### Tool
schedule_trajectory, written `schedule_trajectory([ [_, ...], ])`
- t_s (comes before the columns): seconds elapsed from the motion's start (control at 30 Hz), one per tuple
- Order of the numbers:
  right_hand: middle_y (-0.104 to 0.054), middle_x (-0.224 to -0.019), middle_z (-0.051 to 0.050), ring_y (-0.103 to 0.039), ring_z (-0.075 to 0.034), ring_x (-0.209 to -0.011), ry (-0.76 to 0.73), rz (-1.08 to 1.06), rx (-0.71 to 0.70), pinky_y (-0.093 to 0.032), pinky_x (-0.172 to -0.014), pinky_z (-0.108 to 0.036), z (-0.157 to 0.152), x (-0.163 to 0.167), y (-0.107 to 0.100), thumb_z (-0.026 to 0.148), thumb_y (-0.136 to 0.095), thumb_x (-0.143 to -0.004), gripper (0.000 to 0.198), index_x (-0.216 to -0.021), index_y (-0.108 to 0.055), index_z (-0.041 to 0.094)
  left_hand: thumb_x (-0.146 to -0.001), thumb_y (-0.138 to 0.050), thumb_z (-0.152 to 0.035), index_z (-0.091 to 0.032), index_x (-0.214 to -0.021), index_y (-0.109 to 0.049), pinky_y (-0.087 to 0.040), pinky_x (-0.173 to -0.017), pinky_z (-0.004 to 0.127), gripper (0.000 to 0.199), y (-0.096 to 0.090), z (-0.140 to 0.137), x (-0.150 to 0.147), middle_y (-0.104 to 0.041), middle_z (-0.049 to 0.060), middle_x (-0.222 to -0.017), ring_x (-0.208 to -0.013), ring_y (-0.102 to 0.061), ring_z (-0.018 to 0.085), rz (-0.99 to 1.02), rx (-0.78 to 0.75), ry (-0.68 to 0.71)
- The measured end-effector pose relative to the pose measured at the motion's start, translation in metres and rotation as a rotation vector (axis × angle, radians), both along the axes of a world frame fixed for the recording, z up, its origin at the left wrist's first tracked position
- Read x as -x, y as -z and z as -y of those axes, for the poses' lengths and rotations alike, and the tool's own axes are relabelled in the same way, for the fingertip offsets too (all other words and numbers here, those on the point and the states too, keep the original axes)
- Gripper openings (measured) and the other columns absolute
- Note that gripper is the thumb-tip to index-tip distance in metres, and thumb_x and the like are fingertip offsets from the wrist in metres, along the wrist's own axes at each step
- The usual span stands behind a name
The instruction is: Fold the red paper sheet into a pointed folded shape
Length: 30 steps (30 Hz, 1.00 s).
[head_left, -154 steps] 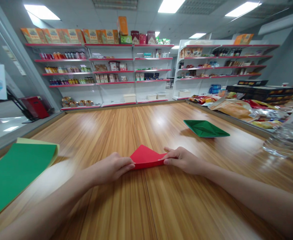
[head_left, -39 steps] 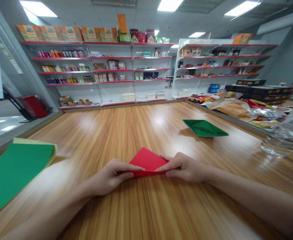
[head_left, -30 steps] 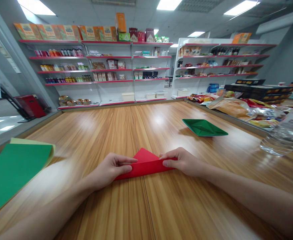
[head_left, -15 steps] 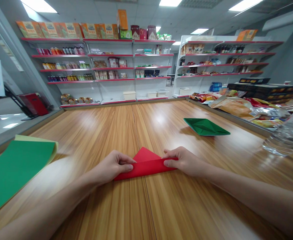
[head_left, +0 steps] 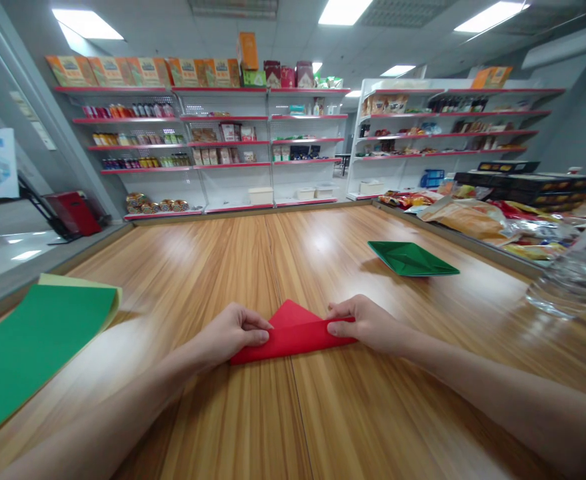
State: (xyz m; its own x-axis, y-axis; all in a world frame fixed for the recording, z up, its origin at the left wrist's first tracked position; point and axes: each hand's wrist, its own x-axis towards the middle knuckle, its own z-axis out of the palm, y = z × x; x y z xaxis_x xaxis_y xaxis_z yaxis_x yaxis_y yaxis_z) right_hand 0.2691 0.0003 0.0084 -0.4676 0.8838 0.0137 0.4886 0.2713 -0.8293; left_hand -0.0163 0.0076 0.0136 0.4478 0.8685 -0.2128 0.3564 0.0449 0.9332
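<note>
A folded piece of red paper (head_left: 293, 339) rests near the middle of the wood-grained table (head_left: 233, 260). It has a long flat band in front and a triangular peak rising behind it. My left hand (head_left: 237, 333) pinches the band's left part, thumb in front, fingers behind. At the right end, my right hand (head_left: 360, 323) grips the band the same way, its thumb pressed on the front. Farther back on the right lies a folded green paper shape (head_left: 413, 259), apart from both hands.
Green paper sheets (head_left: 37, 347) with a yellowish one beneath lie at the left. A clear plastic bottle (head_left: 567, 280) is at the right edge. Packaged snacks (head_left: 483, 220) and black boxes (head_left: 527, 185) are heaped beyond the table's right rim. Stocked shelves (head_left: 223, 143) stand behind.
The view has tilted slightly, so the scene sits a little lower in the picture. Both hands keep their hold on the red paper, which looks almost unchanged.
</note>
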Motion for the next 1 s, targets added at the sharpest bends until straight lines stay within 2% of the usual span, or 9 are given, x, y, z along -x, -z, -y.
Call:
schedule_trajectory([
  [0.17, -0.070, -0.075, -0.003, -0.062, -0.019, -0.070, 0.136, -0.093, 0.058, -0.045, -0.066, -0.030, 0.003, 0.006, -0.001, 0.037, -0.067, -0.073, 0.023, -0.078, -0.073, 0.016, -0.068, -0.073, -0.029, -0.014, -0.075, -0.073, -0.038, -0.053, 0.022, 0.016, -0.002, 0.000, -0.002, -0.070, 0.003, -0.066, -0.057, -0.058, 0.013, 0.030, -0.002, 0.004],
  [0.3, -0.070, -0.073, -0.003, -0.061, -0.017, -0.068, 0.195, -0.188, 0.011, -0.045, -0.064, -0.028, 0.003, 0.008, -0.001, 0.038, -0.067, -0.074, 0.023, -0.079, -0.072, 0.016, -0.075, -0.068, -0.033, -0.015, -0.078, -0.073, -0.043, -0.056, 0.024, 0.019, -0.006, 0.002, 0.002, -0.072, 0.004, -0.070, -0.063, -0.063, 0.016, 0.019, -0.214, 0.027],
  [0.4, -0.070, -0.074, -0.003, -0.061, -0.016, -0.069, 0.199, -0.207, -0.023, -0.045, -0.065, -0.028, 0.002, 0.006, -0.001, 0.038, -0.066, -0.075, 0.022, -0.078, -0.070, 0.016, -0.080, -0.064, -0.032, -0.018, -0.095, -0.073, -0.050, -0.076, 0.030, 0.022, -0.007, 0.002, 0.010, -0.074, 0.007, -0.092, -0.086, -0.067, 0.022, -0.029, -0.443, 0.093],
  [0.53, -0.072, -0.080, -0.003, -0.065, -0.018, -0.075, 0.121, -0.169, -0.020, -0.048, -0.070, -0.029, 0.004, 0.003, 0.001, 0.033, -0.067, -0.077, 0.018, -0.085, -0.070, 0.018, -0.085, -0.058, -0.025, -0.025, -0.116, -0.066, -0.037, -0.104, 0.037, 0.031, -0.002, -0.003, 0.020, -0.067, 0.006, -0.116, -0.120, -0.053, 0.023, -0.076, -0.615, 0.356],
  [0.63, -0.072, -0.089, -0.004, -0.066, -0.019, -0.082, 0.084, -0.111, -0.144, -0.049, -0.075, -0.031, 0.007, 0.003, 0.002, 0.030, -0.065, -0.079, 0.015, -0.090, -0.071, 0.021, -0.086, -0.057, -0.027, -0.028, -0.116, -0.065, -0.030, -0.109, 0.040, 0.031, 0.002, -0.007, 0.022, -0.063, 0.005, -0.122, -0.125, -0.049, 0.023, -0.105, -0.591, 0.351],
  [0.73, -0.071, -0.095, -0.005, -0.063, -0.020, -0.090, 0.059, -0.053, -0.318, -0.048, -0.081, -0.033, 0.007, 0.004, 0.002, 0.029, -0.065, -0.079, 0.011, -0.084, -0.073, 0.022, -0.081, -0.063, -0.033, -0.028, -0.116, -0.065, -0.028, -0.109, 0.043, 0.035, 0.003, -0.010, 0.022, -0.063, 0.004, -0.121, -0.127, -0.046, 0.026, -0.115, -0.502, 0.183],
  [0.8, -0.070, -0.098, -0.007, -0.062, -0.022, -0.094, 0.072, -0.038, -0.357, -0.046, -0.085, -0.036, 0.005, 0.004, 0.001, 0.032, -0.065, -0.080, 0.013, -0.079, -0.074, 0.022, -0.080, -0.064, -0.036, -0.026, -0.110, -0.069, -0.030, -0.107, 0.042, 0.031, 0.002, -0.010, 0.020, -0.067, 0.005, -0.116, -0.123, -0.050, 0.028, -0.086, -0.435, 0.097],
  [0.9, -0.066, -0.111, -0.008, -0.060, -0.023, -0.100, 0.170, -0.090, -0.267, -0.044, -0.089, -0.038, 0.001, 0.004, -0.001, 0.040, -0.062, -0.082, 0.023, -0.087, -0.074, 0.021, -0.081, -0.063, -0.040, -0.019, -0.097, -0.074, -0.045, -0.091, 0.037, 0.029, 0.000, -0.009, 0.017, -0.073, 0.007, -0.100, -0.098, -0.065, 0.027, 0.020, -0.296, -0.003],
  [1.0, -0.064, -0.116, -0.009, -0.060, -0.023, -0.102, 0.239, -0.258, -0.128, -0.045, -0.090, -0.038, -0.003, 0.004, -0.001, 0.047, -0.064, -0.079, 0.032, -0.091, -0.074, 0.018, -0.079, -0.066, -0.042, -0.013, -0.091, -0.074, -0.049, -0.073, 0.032, 0.033, 0.000, -0.007, 0.011, -0.074, 0.008, -0.084, -0.078, -0.067, 0.023, 0.202, -0.164, -0.146],
])
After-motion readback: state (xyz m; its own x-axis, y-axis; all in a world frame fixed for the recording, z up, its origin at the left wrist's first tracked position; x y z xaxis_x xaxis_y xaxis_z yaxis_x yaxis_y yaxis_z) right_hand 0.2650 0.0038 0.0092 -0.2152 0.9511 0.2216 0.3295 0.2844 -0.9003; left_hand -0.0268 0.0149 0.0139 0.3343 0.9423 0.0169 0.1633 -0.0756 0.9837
